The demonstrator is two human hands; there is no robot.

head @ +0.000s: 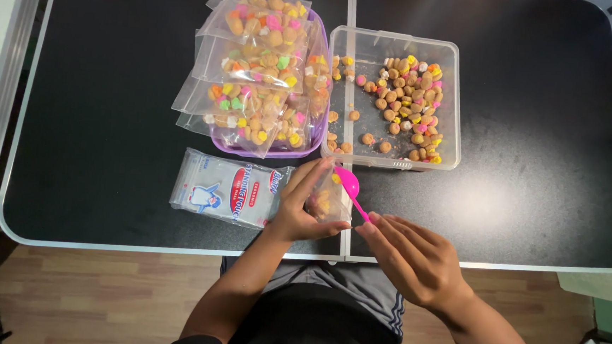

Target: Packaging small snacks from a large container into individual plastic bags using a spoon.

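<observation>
My left hand (pixel 302 206) grips a small clear bag (pixel 329 200) with a few round snack pieces inside, held near the table's front edge. My right hand (pixel 408 255) holds a pink plastic spoon (pixel 351 187) by its handle, with the bowl of the spoon at the bag's mouth. Just beyond them stands a clear plastic container (pixel 455 110) holding several brown biscuit balls and coloured pieces, mostly heaped on its right side.
A purple tray (pixel 317 127) left of the container is piled with several filled clear bags (pixel 259 63). A flat pack of empty bags (pixel 227 187) lies left of my left hand. The black folding table (pixel 111 110) has a centre seam and metal rim.
</observation>
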